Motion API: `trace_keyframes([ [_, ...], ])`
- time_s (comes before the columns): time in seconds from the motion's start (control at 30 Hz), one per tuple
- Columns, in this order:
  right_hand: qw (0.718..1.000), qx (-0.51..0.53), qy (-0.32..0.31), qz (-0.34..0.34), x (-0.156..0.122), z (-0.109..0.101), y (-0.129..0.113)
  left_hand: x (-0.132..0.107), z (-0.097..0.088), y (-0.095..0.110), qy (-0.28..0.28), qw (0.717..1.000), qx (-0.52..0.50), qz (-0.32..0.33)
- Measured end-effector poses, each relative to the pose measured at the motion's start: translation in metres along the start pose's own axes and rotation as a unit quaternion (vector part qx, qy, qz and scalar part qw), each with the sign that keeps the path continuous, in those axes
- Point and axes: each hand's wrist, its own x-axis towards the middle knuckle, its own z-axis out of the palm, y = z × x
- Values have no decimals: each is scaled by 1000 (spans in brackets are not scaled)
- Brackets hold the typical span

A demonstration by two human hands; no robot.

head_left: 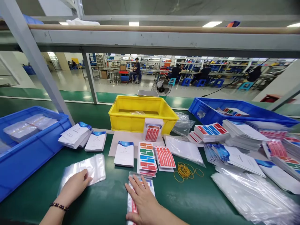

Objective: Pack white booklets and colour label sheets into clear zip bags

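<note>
My left hand [74, 186] rests on a stack of clear plastic bags [97, 168] at the left of the green table, its fingers curled and pinched at the top bag. With fingers spread flat, my right hand [144, 200] presses on a filled clear bag [131, 200] with printed sheets inside. Just beyond it lie a stack of colourful sticker sheets [147, 157], a stack of red sticker sheets [165, 157] and a stack of white-and-blue booklets [124, 153]. A bundle of red-printed cards [153, 129] leans upright against the yellow bin.
A yellow bin [142, 122] stands at the back, between a blue bin [35, 137] holding bagged bundles and another blue bin [234, 109]. Yellow rubber bands [186, 171] lie right of centre. Booklets [243, 159] and loose plastic bags [253, 197] crowd the right. A metal post [39, 59] rises at left.
</note>
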Motion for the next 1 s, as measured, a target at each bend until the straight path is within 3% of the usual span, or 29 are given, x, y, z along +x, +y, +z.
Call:
trace_keyframes([
  [0.13,994,21,98,-34,0,-14,-5,-6,-3,4,19,999,-14,22],
  [0.27,972,118,199,-41,12,-30,-10,-27,7,34,48,992,-76,90],
  [0.4,955,251,150,40,27,-23,-11,-45,39,76,56,977,-97,182],
  [0.5,965,197,159,64,30,-11,-8,-46,57,100,45,962,-147,228],
  [0.63,970,45,237,-11,24,-1,3,-34,56,117,-11,927,-318,197],
  [0.77,963,-40,255,-71,22,5,10,-20,58,124,-80,875,-469,88],
  [0.83,962,-39,257,-79,22,4,8,-17,63,125,-80,868,-486,70],
  [1.0,964,75,255,-28,20,-15,-4,-16,70,125,-47,870,-476,116],
])
